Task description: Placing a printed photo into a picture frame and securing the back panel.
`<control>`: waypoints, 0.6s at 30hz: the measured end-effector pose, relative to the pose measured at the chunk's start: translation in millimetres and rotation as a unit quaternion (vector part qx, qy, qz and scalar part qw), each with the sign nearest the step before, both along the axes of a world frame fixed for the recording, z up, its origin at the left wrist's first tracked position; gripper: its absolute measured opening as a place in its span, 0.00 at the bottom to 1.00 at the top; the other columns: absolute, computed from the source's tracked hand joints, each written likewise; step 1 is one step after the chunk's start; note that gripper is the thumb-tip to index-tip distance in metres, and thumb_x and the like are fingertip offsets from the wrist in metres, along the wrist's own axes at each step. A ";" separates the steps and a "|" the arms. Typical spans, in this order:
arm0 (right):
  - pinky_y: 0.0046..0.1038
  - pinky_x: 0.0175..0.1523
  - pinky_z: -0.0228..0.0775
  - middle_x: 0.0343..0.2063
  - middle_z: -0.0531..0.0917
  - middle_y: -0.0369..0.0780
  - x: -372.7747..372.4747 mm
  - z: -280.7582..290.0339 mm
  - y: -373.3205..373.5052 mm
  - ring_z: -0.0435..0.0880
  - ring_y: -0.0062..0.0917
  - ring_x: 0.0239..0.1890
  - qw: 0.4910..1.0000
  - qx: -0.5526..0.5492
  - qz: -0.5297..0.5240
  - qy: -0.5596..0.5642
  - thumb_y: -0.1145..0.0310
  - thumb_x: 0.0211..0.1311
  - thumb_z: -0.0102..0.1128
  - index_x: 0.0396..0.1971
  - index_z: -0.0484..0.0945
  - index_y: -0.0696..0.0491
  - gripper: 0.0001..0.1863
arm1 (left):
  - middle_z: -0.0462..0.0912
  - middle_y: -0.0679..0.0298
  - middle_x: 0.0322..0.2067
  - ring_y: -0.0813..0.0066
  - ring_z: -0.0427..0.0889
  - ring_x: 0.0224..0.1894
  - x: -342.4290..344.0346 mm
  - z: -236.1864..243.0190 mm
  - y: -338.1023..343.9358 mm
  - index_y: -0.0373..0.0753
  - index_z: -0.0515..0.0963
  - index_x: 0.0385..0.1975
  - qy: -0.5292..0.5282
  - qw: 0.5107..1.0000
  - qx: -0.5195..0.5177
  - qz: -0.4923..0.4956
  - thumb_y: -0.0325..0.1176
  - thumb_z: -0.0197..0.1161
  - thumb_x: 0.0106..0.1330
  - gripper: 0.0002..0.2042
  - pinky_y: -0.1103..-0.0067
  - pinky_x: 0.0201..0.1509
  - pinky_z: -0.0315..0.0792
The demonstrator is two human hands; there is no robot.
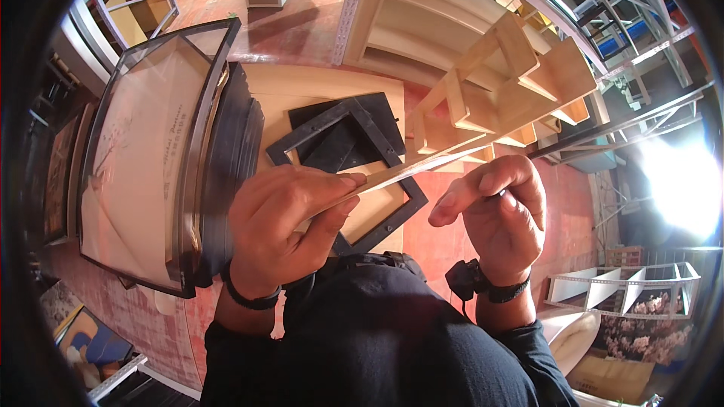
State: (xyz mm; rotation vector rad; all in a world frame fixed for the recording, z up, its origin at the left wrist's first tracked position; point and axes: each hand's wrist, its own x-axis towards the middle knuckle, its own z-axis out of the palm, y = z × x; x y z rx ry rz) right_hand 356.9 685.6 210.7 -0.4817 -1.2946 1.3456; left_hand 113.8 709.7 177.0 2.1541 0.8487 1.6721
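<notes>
My left hand (290,215) pinches a thin flat sheet (411,171) between thumb and fingers. The sheet shows almost edge-on, slanting up to the right, so its face and material are hard to make out. To its right my right hand (501,211) is held up, apart from the sheet, with fingers curled and thumb pressed in. A tiny dark spot shows at those fingertips, too small to name. Below both hands, an empty black picture frame (381,136) lies askew over a black panel (388,113) on a tan board (332,79).
Left of the board stand upright dark frames (237,132) and a large glazed frame (143,151). Wooden box shelves (490,105) rise at the far right. White metal racking (618,290) and a bright lamp (682,188) are at right, over red floor (445,249).
</notes>
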 end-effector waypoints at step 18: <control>0.29 0.37 0.71 0.29 0.79 0.41 23.4 23.4 15.6 0.77 0.26 0.29 0.942 0.156 -0.157 -0.252 0.72 0.67 0.58 0.42 0.79 0.63 0.10 | 0.89 0.56 0.31 0.64 0.89 0.31 -7.8 2.2 3.4 0.35 0.81 0.36 0.041 0.998 0.006 -0.039 0.19 0.71 0.55 0.10 0.75 0.36 0.79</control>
